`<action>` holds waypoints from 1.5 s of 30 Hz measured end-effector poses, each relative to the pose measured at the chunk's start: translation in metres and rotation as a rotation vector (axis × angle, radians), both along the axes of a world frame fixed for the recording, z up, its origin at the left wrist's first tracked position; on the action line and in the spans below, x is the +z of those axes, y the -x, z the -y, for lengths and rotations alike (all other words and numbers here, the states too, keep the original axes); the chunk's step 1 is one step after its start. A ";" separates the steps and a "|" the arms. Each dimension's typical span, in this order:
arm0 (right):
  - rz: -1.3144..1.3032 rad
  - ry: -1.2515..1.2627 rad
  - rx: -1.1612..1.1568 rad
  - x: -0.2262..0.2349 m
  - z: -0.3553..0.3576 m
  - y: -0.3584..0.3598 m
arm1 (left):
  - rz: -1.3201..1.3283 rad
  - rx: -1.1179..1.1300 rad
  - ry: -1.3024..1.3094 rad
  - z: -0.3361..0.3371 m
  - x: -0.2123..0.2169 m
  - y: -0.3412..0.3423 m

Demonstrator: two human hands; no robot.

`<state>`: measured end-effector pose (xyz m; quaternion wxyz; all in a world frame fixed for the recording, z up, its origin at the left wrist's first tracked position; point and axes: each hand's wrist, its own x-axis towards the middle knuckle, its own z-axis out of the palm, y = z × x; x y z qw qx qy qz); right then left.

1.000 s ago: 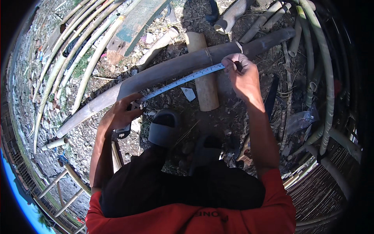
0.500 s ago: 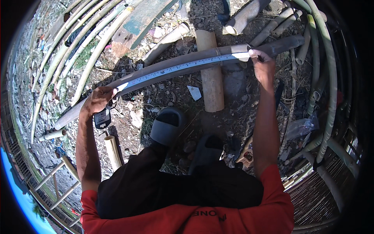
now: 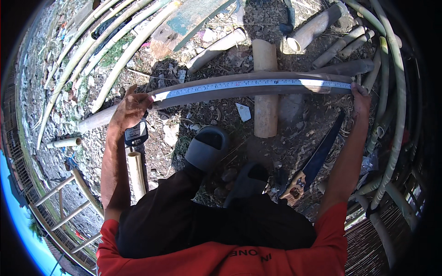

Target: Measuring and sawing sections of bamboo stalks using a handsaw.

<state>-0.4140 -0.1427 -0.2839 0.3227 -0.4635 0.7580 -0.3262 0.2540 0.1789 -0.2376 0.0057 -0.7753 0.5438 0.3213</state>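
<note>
A long brown bamboo pole lies across a short pale log on the dirt. A white measuring tape is stretched along the pole's top. My left hand presses the tape onto the pole at the left, and the dark tape case hangs just below that hand. My right hand pins the tape's free end on the pole at the far right. Both arms are spread wide.
A hand saw with a wooden handle lies on the ground by my right foot. Grey sandals cover my feet. Several green bamboo poles lie at upper left and curve down the right. A short cut piece lies by my left arm.
My hands have drawn further apart, pulling the tape out along the pole. The right hand moved to the pole's far right end, the left hand slid left.
</note>
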 end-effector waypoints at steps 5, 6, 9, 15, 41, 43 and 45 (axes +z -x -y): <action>0.056 -0.041 0.084 -0.007 0.001 0.031 | -0.012 0.200 -0.056 -0.015 -0.004 0.019; 0.091 -0.044 0.074 -0.007 -0.002 0.030 | 0.004 0.207 -0.026 -0.018 -0.004 0.018; 0.112 -0.022 0.065 0.001 -0.011 0.016 | -0.082 0.273 0.012 -0.027 -0.009 0.012; -0.354 0.164 0.052 0.038 -0.041 -0.086 | -0.053 0.161 0.001 -0.032 -0.020 0.005; -0.149 -0.499 1.307 0.023 -0.120 -0.404 | -0.258 0.429 0.175 -0.025 -0.013 0.017; -0.172 -0.522 1.276 0.022 -0.119 -0.403 | 0.117 0.263 0.012 -0.024 -0.007 0.020; -0.173 -0.555 1.260 0.022 -0.119 -0.404 | 0.107 0.262 0.006 -0.023 -0.003 0.022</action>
